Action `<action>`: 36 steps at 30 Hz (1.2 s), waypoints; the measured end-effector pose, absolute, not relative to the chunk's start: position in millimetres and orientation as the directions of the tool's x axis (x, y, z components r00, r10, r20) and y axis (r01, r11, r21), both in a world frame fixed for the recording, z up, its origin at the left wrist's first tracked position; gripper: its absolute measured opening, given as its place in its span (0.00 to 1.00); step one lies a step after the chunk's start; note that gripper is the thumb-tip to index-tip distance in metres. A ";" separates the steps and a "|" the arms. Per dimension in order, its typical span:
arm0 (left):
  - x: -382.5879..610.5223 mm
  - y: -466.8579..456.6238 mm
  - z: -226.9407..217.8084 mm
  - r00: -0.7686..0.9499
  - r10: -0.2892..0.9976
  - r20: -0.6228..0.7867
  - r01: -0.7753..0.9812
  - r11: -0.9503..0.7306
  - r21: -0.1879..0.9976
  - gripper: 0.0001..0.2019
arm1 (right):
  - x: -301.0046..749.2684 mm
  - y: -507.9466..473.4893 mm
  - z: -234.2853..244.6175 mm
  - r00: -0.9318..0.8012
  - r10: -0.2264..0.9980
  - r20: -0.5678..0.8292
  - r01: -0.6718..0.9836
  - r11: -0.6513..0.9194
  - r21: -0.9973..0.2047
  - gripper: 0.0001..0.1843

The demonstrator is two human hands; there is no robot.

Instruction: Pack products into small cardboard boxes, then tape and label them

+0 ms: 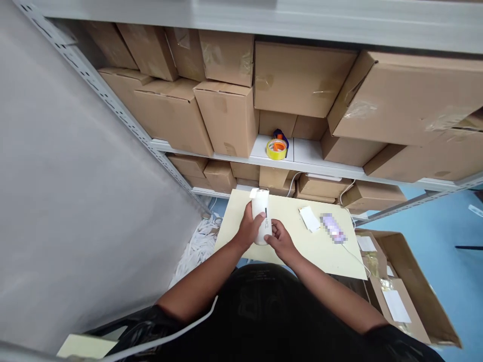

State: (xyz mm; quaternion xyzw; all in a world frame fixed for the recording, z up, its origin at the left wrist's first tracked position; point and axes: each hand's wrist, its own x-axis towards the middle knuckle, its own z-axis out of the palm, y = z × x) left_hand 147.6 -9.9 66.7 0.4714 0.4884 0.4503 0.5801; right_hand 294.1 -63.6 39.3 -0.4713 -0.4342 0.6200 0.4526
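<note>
A white, rounded package (pixel 258 203) with dark lettering down its side stands roughly upright between my hands, over the pale table. At its top a small white flap sticks out to the left; what is inside cannot be made out. My left hand (pixel 248 227) is wrapped around its left side, thumb across the front. Low on the right side, my right hand (pixel 281 242) grips the package near its bottom with the thumb and bent fingers. To the right lies a small stack of white cards or labels (pixel 310 219), beside a blurred-out purple object (pixel 332 228) with a cable.
The cream tabletop (pixel 234 216) sits before a metal rack (pixel 241 160) packed with cardboard boxes (pixel 226 118). A yellow tape roll (pixel 276 149) rests on its shelf. White paper strips (pixel 196 246) heap on the left floor; a large open carton (pixel 418 286) stands right.
</note>
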 end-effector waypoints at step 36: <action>83.6 14.7 35.4 0.181 0.971 0.154 0.468 -0.222 0.855 0.13 | 319.9 17.1 75.7 0.210 0.975 -0.077 0.054 -0.091 -0.994 0.35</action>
